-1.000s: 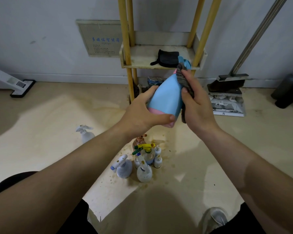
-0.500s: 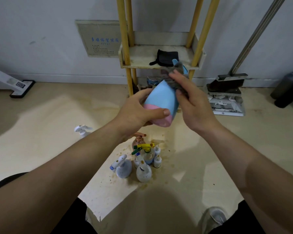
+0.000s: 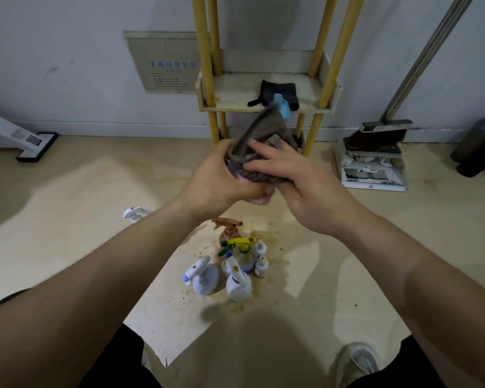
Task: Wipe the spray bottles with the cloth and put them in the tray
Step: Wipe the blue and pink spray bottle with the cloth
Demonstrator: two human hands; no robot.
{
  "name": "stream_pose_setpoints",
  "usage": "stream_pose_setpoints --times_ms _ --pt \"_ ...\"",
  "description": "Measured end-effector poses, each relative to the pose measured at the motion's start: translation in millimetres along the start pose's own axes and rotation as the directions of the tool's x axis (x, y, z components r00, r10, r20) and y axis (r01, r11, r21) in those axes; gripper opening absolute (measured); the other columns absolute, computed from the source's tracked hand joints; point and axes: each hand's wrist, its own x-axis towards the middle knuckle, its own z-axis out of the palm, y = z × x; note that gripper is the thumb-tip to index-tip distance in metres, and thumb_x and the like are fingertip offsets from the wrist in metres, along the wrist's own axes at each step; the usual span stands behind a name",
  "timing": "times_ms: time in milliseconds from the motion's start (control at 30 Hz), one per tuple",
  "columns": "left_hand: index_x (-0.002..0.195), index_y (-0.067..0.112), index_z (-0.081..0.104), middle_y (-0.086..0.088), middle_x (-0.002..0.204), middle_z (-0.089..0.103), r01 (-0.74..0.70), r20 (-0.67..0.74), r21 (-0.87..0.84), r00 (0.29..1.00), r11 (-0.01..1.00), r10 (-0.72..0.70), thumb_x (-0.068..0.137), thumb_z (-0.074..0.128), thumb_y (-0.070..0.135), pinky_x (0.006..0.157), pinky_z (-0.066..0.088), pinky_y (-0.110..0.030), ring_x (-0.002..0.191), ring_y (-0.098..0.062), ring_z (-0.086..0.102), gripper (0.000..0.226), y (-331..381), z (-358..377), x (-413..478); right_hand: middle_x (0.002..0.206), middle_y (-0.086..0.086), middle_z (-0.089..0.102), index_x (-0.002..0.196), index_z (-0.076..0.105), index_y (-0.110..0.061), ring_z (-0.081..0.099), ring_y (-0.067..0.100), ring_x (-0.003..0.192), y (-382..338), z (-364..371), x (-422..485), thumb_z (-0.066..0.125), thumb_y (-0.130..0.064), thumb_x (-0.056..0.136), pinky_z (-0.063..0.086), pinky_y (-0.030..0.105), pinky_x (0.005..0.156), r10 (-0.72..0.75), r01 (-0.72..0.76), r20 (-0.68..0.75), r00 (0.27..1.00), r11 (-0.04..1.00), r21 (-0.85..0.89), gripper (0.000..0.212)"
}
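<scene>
Low in the left of the frame a lone white sprayer [image 3: 135, 214] stands on the beige floor [image 3: 67, 191], partly hidden behind a forearm. Near mid-frame the left hand [image 3: 221, 182] makes the carrying grip, fingers and thumb curled round the pink bottom end of the spray bottle [image 3: 282, 107].

The bottle is held in the air, not yet in the tray. Its long axis runs from that grip up and away, with the pale blue trigger head at the far end. It points almost straight at the tray [image 3: 235, 92], which sits above and just beyond it in the upper middle of the frame. So the left hand has the bottle and the shorter path.

A grey cloth [image 3: 263, 141], soft and ribbed, is bunched over most of the smooth plastic body. The right hand [image 3: 300, 189] lies on top, fingers spread and curved over the fabric, pressing it round the bottle. Its thumb is hidden, so I judge rather than see that it is clasping the cloth.

The tray is a shallow pale shelf with a raised lip, set between round yellow posts [image 3: 205, 65], with a dark fabric item [image 3: 277, 92] lying in it.

Below the hands, a huddle of bottles [image 3: 237, 264] with stained plastic sides waits on the spattered floor. At the right edge, a dustpan [image 3: 373, 166] leans by the wall.
</scene>
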Motion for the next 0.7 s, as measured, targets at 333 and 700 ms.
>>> stream_pose_setpoints --times_ms 333,700 --pt "0.135 0.022 0.055 0.004 0.123 0.061 0.029 0.024 -0.022 0.999 0.999 -0.028 0.055 0.091 0.034 0.087 0.060 -0.038 0.110 -0.017 0.064 0.088 -4 7 2 0.158 -0.004 0.039 0.145 0.052 -0.023 0.031 0.012 0.148 22 2 3 0.047 0.001 0.099 0.025 0.028 0.121 0.196 -0.180 -0.220 0.956 0.980 0.089 0.052" --pt "0.136 0.029 0.037 0.017 0.130 0.047 0.073 -0.091 -0.129 0.992 0.989 -0.086 0.051 0.092 0.036 0.094 0.056 -0.038 0.121 -0.015 0.055 0.102 -6 0 5 0.137 -0.006 0.059 0.146 0.048 -0.025 0.056 0.015 0.124 4 39 -1 0.047 -0.015 0.104 0.048 0.035 0.104 0.607 -0.392 -0.141 0.782 0.655 0.645 0.043"
